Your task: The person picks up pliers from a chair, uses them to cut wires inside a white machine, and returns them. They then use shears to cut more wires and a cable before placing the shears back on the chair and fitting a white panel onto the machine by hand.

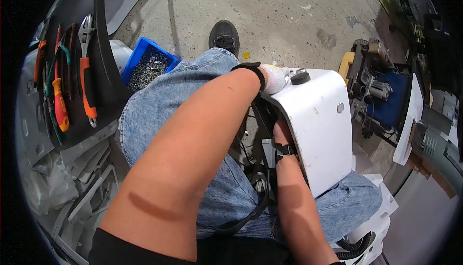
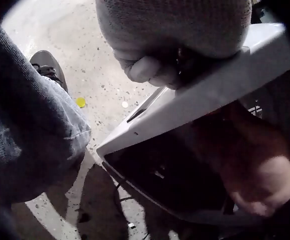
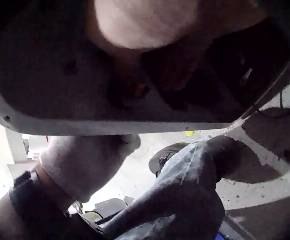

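Note:
A white housing (image 1: pixel 324 115) with a hollow dark inside leans across the person's lap. My left hand (image 1: pixel 276 79), in a pale knitted glove, lies against its outer face at the far edge, beside a black knob (image 1: pixel 300 76). In the left wrist view the gloved fingers (image 2: pixel 147 69) are bent close to the housing's outer side, and their grip is mostly hidden. My right hand (image 1: pixel 281 131) reaches into the hollow, under the housing's edge. In the right wrist view the bare right hand (image 3: pixel 150 25) shows inside, its fingers lost in shadow; I cannot tell what they hold.
Left, a black surface (image 1: pixel 96 5) carries an adjustable wrench (image 1: pixel 86 72), a screwdriver (image 1: pixel 59 101) and other hand tools. Next to it stands a blue bin (image 1: pixel 126 74) of small metal fasteners. Machine parts (image 1: pixel 378 89) crowd the right side. A cable (image 2: pixel 119 192) hangs below the housing.

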A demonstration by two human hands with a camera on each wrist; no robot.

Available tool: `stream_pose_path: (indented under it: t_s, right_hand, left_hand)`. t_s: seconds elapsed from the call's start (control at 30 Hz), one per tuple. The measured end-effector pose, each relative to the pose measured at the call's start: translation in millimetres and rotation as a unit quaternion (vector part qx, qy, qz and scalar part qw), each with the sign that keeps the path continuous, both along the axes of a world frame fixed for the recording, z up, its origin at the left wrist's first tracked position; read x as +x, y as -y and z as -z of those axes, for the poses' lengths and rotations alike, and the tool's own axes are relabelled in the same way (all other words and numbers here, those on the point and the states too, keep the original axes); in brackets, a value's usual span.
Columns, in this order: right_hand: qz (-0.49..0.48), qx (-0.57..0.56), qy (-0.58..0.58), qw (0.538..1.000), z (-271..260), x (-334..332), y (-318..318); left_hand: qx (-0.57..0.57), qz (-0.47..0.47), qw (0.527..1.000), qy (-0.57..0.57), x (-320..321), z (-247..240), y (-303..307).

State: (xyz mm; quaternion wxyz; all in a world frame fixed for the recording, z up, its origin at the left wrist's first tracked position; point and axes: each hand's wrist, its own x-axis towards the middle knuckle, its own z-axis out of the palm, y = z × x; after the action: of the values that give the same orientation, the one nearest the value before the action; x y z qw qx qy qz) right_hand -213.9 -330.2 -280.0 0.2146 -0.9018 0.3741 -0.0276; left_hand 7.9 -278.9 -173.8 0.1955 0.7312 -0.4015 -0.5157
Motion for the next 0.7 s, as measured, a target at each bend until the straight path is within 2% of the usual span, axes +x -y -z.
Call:
stream_pose_path:
  t_s: [0.03,0.07,0.1,0.13,0.17,0.2,0.23,0.27,0.37,0.4,0.43,0.5,0.53,0.57,0.63,0.7]
  right_hand:
    - [-0.030,-0.023,-0.049,0.998,7.7,-6.8,2.5]
    - [-0.030,-0.023,-0.048,0.998,19.9,-6.6,5.2]
    - [0.093,0.246,0.144,0.954,36.0,-5.8,7.3]
    - [0.207,0.484,0.315,0.790,40.7,-4.3,6.8]
    - [0.121,0.396,0.270,0.869,43.2,-6.7,8.2]
    - [0.210,0.492,0.317,0.783,-6.3,16.8,-6.8]
    - [0.292,0.574,0.359,0.676,-55.6,42.4,-20.9]
    - [0.299,0.606,0.396,0.621,-44.6,36.7,-15.1]
    - [0.265,0.662,0.381,0.588,-14.3,19.1,-7.2]
    - [0.298,0.642,0.394,0.586,-17.3,24.1,-12.2]
    - [0.317,0.631,0.344,0.619,-38.2,23.6,-20.5]
    - [0.299,0.603,0.296,0.678,-62.9,20.0,-26.0]
    - [0.286,0.659,0.280,0.637,-68.2,16.5,-29.3]
    - [0.251,0.620,0.223,0.709,-77.1,5.7,-31.7]
    - [0.271,0.646,0.247,0.669,-94.8,-3.4,-36.1]
    - [0.228,0.636,0.309,0.669,-111.2,-10.3,-39.1]
  left_hand:
    - [-0.001,-0.001,1.000,-0.002,-2.4,6.7,1.2]
    - [-0.001,-0.010,1.000,0.021,-3.2,13.1,2.6]
    - [-0.001,-0.018,0.999,0.042,-4.6,16.4,3.3]
    - [0.011,-0.025,0.999,0.041,-4.7,12.6,2.8]
    - [0.026,-0.001,0.999,0.036,-2.8,13.9,4.9]
    - [0.032,0.004,0.999,0.043,-2.1,14.9,5.1]
    - [0.037,0.009,0.998,0.051,-0.9,13.7,6.3]
    - [0.064,0.044,0.995,0.064,2.0,4.7,6.5]
    - [0.053,-0.027,0.995,0.080,11.5,-15.1,1.9]
    - [0.074,-0.058,0.995,0.018,18.3,-19.8,2.9]
    - [0.095,-0.092,0.990,-0.042,26.8,-23.0,3.6]
    - [0.095,-0.103,0.990,-0.032,29.6,-36.4,5.4]
    - [0.094,-0.085,0.992,-0.008,25.8,-55.0,7.1]
    - [0.091,-0.065,0.994,0.017,22.6,-70.0,10.9]
    - [0.039,-0.075,0.996,0.017,17.8,-80.5,21.7]
    - [0.034,0.003,0.978,0.205,9.2,-80.2,37.9]
